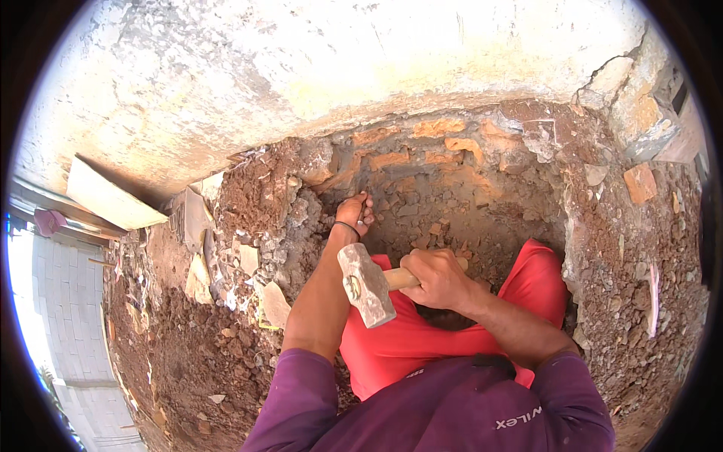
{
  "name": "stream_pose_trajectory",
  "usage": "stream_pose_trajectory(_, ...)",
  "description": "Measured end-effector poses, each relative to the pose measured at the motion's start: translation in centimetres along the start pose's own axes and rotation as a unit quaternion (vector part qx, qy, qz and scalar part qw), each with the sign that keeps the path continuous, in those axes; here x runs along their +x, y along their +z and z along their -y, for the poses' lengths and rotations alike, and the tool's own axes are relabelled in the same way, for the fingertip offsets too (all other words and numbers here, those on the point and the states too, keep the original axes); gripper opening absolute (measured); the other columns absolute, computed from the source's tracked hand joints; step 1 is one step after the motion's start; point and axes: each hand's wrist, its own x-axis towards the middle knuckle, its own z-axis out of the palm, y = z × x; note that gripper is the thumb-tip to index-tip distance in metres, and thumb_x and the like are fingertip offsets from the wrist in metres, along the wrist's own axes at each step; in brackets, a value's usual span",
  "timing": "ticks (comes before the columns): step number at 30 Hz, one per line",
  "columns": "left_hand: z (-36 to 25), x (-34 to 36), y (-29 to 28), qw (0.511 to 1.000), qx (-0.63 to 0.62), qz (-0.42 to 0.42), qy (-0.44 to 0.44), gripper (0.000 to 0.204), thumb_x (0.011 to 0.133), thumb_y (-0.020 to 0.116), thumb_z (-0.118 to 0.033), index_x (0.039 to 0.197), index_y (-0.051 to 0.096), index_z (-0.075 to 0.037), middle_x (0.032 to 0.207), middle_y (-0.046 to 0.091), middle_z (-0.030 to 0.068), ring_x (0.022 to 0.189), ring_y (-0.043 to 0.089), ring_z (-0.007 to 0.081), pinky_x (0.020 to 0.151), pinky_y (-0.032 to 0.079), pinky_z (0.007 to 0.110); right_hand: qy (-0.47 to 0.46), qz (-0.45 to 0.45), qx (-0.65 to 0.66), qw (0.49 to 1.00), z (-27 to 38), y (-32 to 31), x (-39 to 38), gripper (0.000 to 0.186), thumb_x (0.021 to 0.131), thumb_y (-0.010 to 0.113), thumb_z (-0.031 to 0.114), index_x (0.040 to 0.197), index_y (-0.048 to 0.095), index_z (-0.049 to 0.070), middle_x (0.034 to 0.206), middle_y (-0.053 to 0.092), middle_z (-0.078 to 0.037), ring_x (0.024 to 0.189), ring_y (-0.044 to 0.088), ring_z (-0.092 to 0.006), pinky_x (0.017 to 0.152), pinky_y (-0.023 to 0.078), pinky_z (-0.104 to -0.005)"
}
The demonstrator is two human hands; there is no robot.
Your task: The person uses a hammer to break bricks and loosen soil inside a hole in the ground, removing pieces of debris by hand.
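Hammer with a big, dusty block head and a wood handle is up over the red trousers. The right hand has its fingers wrapped tight around the handle. The left hand is down at the left side of the hollow, with its fingers curled in. I cannot tell if they hold anything.

Some of the work looks done: the hollow is open, and orange bricks show at its back. Some looks left: grey, muddy stuff sits around the bricks, and loose bits lie on the bottom. I cannot tell how much more there is.

The ground is brown, lumpy dirt with stones and chips in it. One flat orange brick piece lies on the right. A pale, stained wall stands behind, cracked near its right end. Off to the left are a tilted pale board and a grey block wall.
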Motion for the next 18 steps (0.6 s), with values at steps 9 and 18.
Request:
stream_pose_trajectory(9,-0.4,-0.5,2.8,0.993,0.117,0.000,-0.004,0.011,0.105,0.049,-0.016,0.100,0.052,-0.007,0.072,0.056,0.0032,0.050,0.044,0.0134,0.042,0.035,0.028,0.142,0.095,-0.120,0.978,-4.1,1.8,-0.5,0.032,0.078,0.078,0.023,0.087,0.055,0.003,0.073,0.066,-0.017,0.070,0.068,-0.0383,0.059,0.053,-0.0499)
stream_pose_trajectory(18,0.4,0.4,3.4,0.999,0.004,-0.046,0.029,0.012,0.103,0.051,-0.014,0.094,0.055,-0.007,0.070,0.057,0.0055,0.049,0.045,0.0151,0.040,0.032,0.030,-0.033,-0.057,-0.030,0.997,-2.9,1.6,0.1,0.025,0.081,0.075,0.017,0.076,0.054,0.004,0.065,0.059,-0.015,0.060,0.063,-0.0357,0.053,0.050,-0.0442)
